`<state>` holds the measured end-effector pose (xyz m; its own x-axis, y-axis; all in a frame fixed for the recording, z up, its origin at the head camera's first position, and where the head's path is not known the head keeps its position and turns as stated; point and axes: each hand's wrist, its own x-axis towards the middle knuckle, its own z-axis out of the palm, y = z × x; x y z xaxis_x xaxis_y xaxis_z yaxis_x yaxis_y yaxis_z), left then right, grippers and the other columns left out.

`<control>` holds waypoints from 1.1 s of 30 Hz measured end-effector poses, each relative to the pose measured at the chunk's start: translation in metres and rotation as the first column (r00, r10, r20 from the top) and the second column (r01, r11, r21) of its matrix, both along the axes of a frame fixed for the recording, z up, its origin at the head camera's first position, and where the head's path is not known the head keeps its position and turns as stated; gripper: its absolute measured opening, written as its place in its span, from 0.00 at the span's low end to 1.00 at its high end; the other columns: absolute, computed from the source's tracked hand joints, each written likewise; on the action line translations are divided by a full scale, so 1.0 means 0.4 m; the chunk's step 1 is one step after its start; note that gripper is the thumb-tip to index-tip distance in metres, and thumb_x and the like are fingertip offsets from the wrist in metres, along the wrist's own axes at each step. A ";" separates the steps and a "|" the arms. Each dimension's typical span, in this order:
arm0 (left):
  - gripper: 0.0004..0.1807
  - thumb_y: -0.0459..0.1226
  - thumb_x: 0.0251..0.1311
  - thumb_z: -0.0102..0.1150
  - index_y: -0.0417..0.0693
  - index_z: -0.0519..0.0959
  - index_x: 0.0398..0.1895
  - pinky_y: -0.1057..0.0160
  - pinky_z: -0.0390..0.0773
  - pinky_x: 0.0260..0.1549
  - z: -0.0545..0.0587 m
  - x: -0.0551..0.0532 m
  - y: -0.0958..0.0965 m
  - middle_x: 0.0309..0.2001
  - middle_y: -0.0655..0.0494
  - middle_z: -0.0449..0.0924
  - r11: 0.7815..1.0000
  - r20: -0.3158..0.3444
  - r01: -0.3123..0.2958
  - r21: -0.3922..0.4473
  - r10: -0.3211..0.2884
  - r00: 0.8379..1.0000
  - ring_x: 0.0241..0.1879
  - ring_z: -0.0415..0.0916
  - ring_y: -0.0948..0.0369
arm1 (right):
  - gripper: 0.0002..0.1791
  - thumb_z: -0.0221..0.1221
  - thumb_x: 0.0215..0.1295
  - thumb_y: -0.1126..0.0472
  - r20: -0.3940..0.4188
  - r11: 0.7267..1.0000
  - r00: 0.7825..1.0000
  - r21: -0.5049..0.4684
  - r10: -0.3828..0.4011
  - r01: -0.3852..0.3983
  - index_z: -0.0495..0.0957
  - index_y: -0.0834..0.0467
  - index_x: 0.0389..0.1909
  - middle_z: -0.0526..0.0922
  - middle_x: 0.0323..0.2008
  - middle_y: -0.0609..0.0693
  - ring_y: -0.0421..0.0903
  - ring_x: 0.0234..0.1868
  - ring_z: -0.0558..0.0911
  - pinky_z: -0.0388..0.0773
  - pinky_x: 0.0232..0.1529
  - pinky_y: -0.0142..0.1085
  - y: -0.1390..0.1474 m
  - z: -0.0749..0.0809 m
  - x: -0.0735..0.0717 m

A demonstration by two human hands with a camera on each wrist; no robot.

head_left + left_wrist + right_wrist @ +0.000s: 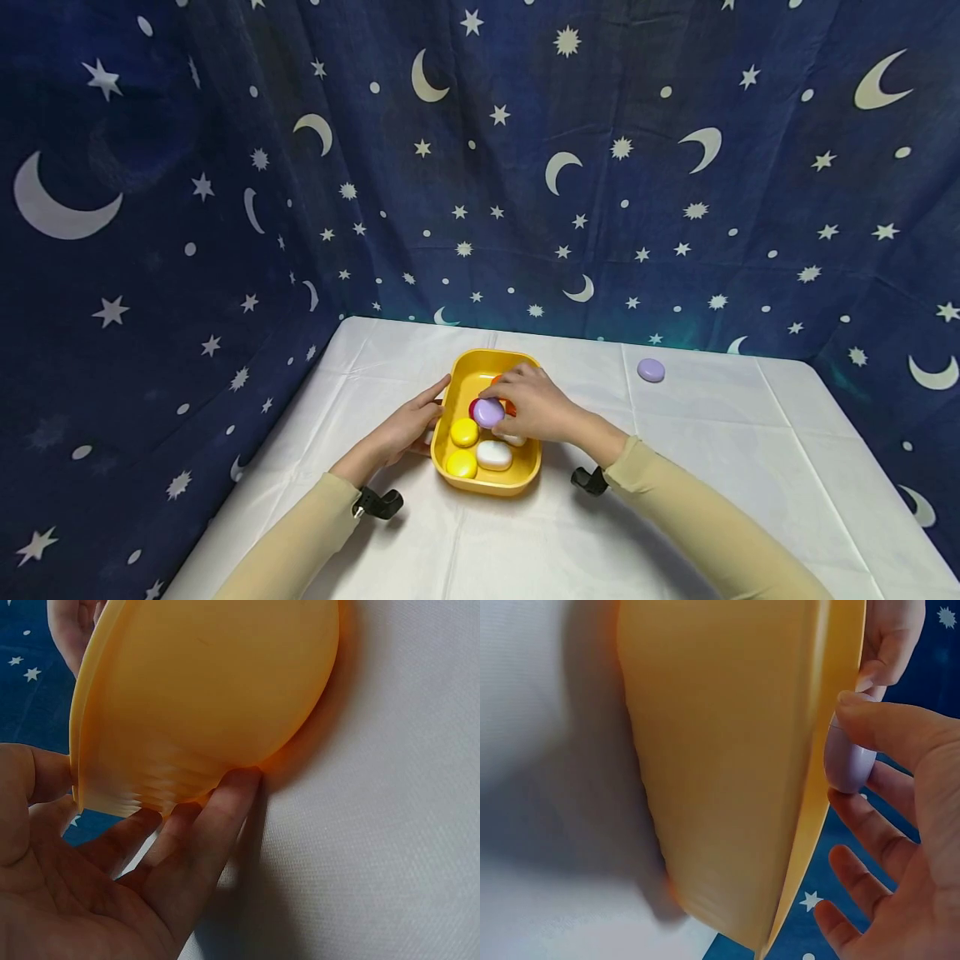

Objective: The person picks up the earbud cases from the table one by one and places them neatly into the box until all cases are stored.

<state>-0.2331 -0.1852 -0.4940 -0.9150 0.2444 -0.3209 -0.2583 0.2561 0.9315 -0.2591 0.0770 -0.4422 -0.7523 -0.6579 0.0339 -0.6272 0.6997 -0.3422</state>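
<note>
A yellow plastic tub (487, 487) stands on the white-covered table, holding several smooth rounded cases. My right hand (536, 404) pinches a lilac rounded case (847, 759) between thumb and fingertips, just over the tub's rim in the right wrist view. Inside, two yellow cases (462, 464), a white case (494, 455) and a second, partly covered white one lie near the front. Red and orange pieces show partly behind the right hand. My left hand (401, 429) holds the tub's left side, thumb at the rim and fingers against the outer wall (202, 750).
Another lilac case (651, 370) lies on the white tablecloth (720, 467) at the back right. A dark blue curtain (510, 183) with moons and stars hangs behind the table and along its sides.
</note>
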 end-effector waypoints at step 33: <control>0.34 0.43 0.74 0.46 0.75 0.56 0.81 0.52 0.87 0.36 0.002 0.001 0.005 0.70 0.43 0.69 0.999 0.002 -0.017 -0.028 0.017 1.000 0.50 0.82 0.52 | 0.28 0.71 0.59 0.49 -0.020 0.982 0.989 -0.125 -0.145 0.141 0.82 0.45 0.63 0.81 0.58 0.48 0.53 0.64 0.68 0.64 0.66 0.56 0.125 0.016 -0.007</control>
<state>-0.2325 -0.1831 -0.4933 -0.9182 0.2201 -0.3293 -0.2648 0.2773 0.9236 -0.2620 0.1270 -0.4358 -0.8359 -0.5330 0.1309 -0.5346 0.7369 -0.4137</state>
